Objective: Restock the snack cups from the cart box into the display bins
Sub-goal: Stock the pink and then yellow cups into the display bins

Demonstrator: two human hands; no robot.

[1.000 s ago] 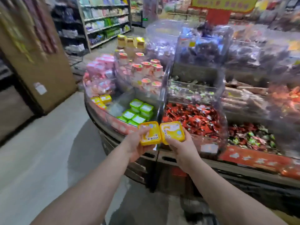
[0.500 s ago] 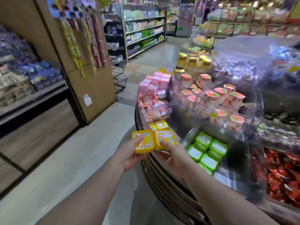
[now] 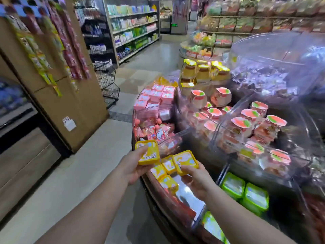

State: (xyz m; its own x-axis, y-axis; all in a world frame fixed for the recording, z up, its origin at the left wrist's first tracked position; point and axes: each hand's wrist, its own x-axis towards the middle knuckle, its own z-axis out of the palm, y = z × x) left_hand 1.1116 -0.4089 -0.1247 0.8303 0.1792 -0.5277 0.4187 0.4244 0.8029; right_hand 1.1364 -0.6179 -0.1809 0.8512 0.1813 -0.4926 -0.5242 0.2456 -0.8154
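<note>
My left hand [image 3: 132, 165] grips a square yellow snack cup [image 3: 148, 152] by its near edge, held at the left rim of the round display stand. My right hand [image 3: 195, 180] pinches a second yellow snack cup [image 3: 184, 162] over a clear-walled bin [image 3: 190, 196] at the stand's front. Three more yellow cups [image 3: 166, 170] lie in that bin, just below and between the two held ones. The cart box is out of view.
Green cups [image 3: 246, 192] fill the bin to the right. Pink cups [image 3: 155, 95], red-lidded cups [image 3: 246, 124] and yellow-lidded jars [image 3: 204, 71] sit on higher tiers. A brown pillar [image 3: 61, 95] and wire basket rack [image 3: 107, 83] stand left across the grey aisle floor [image 3: 61, 182].
The view swung left around the stand. Both hands carried their yellow cups from the red-candy side to the bin with yellow cups, and the two cups have moved apart.
</note>
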